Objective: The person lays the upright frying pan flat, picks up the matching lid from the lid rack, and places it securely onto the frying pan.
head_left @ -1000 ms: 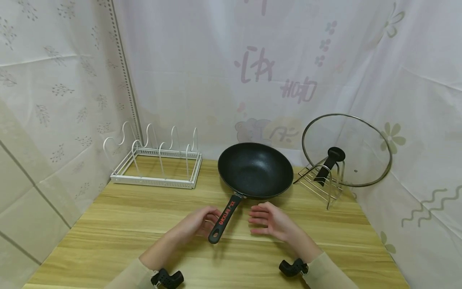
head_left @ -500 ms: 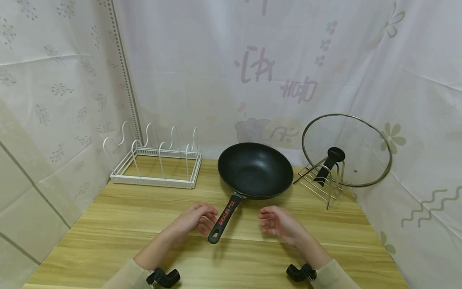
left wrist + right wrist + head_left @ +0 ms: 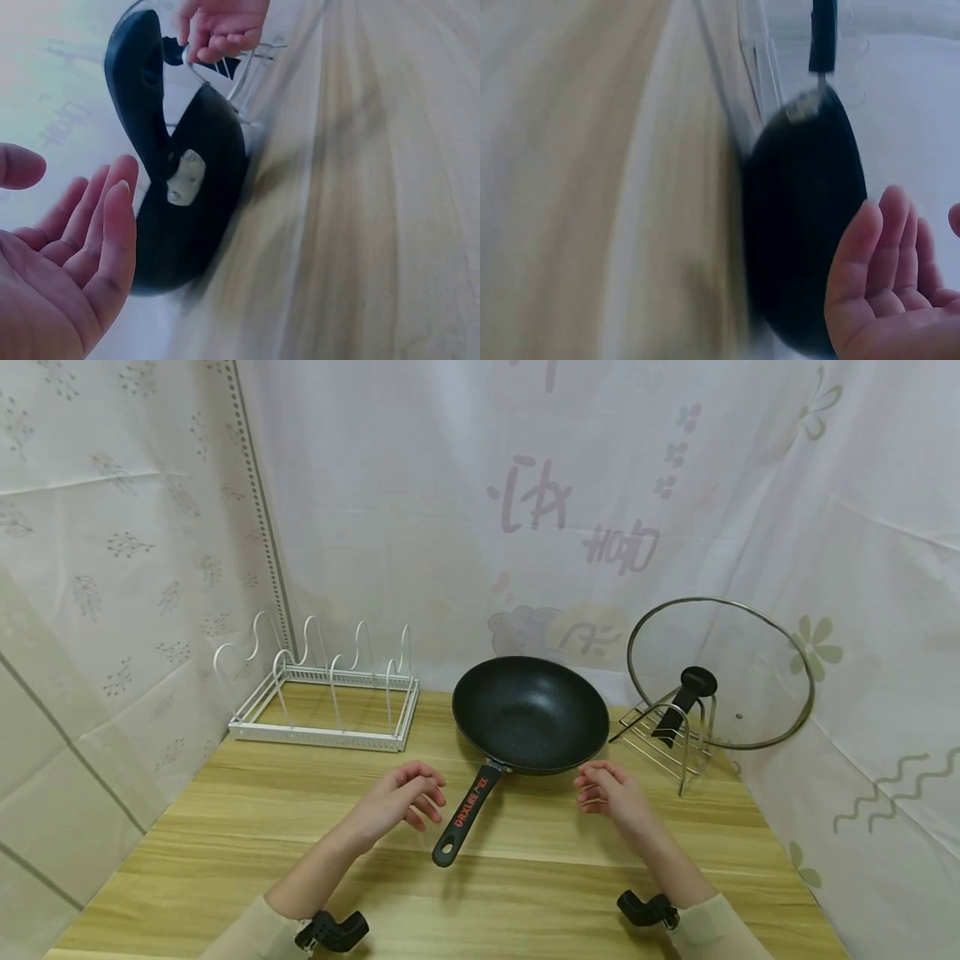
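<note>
A black wok [image 3: 531, 714] sits on the wooden table, its handle [image 3: 467, 814] with red lettering pointing toward me. Left of that handle, apart from it, my left hand [image 3: 393, 802] hovers with loosely bent fingers and nothing in them. My right hand [image 3: 613, 797] is near the wok's lower right rim, also holding nothing. In the left wrist view, the palm and fingers lie beside the wok's handle [image 3: 139, 82]. The right wrist view has the fingers overlapping the side of the wok [image 3: 802, 217]; whether they touch it I cannot tell.
A white wire rack [image 3: 322, 742] with upright hoops stands at the back left. On the right, a glass lid [image 3: 757, 668] with a black knob leans in a small metal stand [image 3: 684, 760]. Patterned cloth [image 3: 450, 510] hangs behind the table [image 3: 510, 910].
My hands have moved apart: the left drew away from the handle, up and left, and the right moved right, toward the metal stand. The wok has stayed in place.
</note>
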The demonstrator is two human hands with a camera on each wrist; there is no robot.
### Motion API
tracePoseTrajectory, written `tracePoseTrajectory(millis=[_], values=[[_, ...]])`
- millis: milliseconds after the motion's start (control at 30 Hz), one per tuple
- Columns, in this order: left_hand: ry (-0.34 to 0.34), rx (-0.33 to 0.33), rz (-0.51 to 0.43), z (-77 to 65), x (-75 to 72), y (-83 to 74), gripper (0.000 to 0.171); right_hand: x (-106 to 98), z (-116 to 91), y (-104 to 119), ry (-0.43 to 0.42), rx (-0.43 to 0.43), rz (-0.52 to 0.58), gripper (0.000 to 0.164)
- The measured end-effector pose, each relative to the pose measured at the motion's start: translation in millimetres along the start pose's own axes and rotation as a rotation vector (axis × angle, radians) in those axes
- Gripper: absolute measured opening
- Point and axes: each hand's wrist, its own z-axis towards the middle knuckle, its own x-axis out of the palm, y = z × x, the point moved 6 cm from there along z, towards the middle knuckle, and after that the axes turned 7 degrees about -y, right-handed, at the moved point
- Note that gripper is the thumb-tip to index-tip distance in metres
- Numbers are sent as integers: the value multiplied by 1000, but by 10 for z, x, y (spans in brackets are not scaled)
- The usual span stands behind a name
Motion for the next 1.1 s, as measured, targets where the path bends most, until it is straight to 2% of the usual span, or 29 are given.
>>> tracePoseTrajectory(millis=[133,300,400,533,667,933,1100], values=[[-26,64,100,-36,18,-88,30,-195,138,40,-128,-71,-65,30],[-19,114,197,-77,142,-145,36,-453,333,50,-262,-120,-166,36],[-1,116,218,-78,233,-134,41,-559,424,46,-295,-129,-208,42],[12,109,231,-60,322,-95,46,-602,538,47,-285,-126,-241,49],[42,74,186,-54,409,-42,53,-596,686,55,-274,-140,-286,54],[82,-61,1,-100,614,39,64,-548,923,97,-299,-159,-358,53],[60,-68,-9,-109,665,54,67,-530,1018,100,-302,-153,-409,54]])
